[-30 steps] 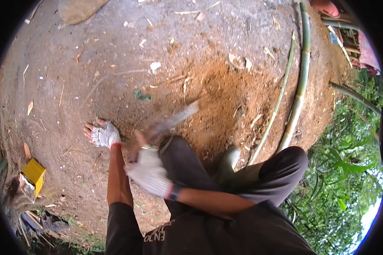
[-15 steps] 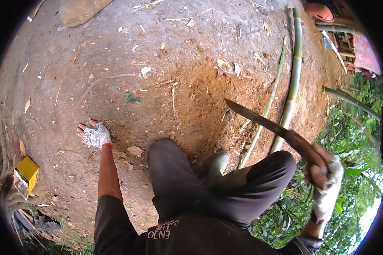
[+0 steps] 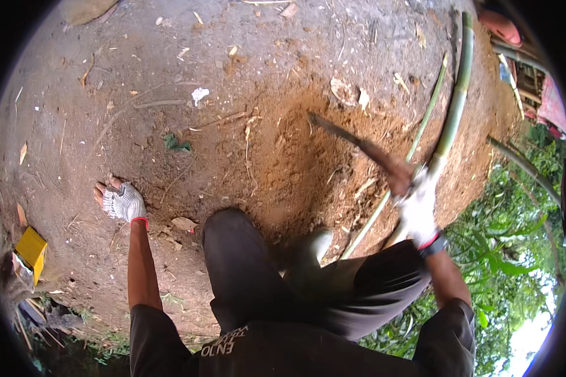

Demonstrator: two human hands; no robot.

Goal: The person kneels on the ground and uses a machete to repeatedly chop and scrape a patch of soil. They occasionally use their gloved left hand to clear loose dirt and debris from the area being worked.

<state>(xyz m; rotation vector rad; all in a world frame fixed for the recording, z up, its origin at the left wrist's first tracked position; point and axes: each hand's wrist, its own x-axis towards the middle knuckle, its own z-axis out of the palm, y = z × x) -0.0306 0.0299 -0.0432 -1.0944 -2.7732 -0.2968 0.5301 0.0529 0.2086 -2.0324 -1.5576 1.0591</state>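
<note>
Over the reddish dug earth (image 3: 289, 169) ahead of my knees, my right hand (image 3: 417, 204) is clenched round a machete (image 3: 352, 143), blade slanting up-left over the soil; my left hand (image 3: 122, 202) presses flat on the ground, farther off.

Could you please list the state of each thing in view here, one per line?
Left hand: gloved, pressed flat on the soil.
Right hand: gloved, shut on the knife, raised.
Knife: in the air, blade over the loose soil.
Bamboo pole: lying on the ground.
Yellow box: lying tilted at the edge.
</note>
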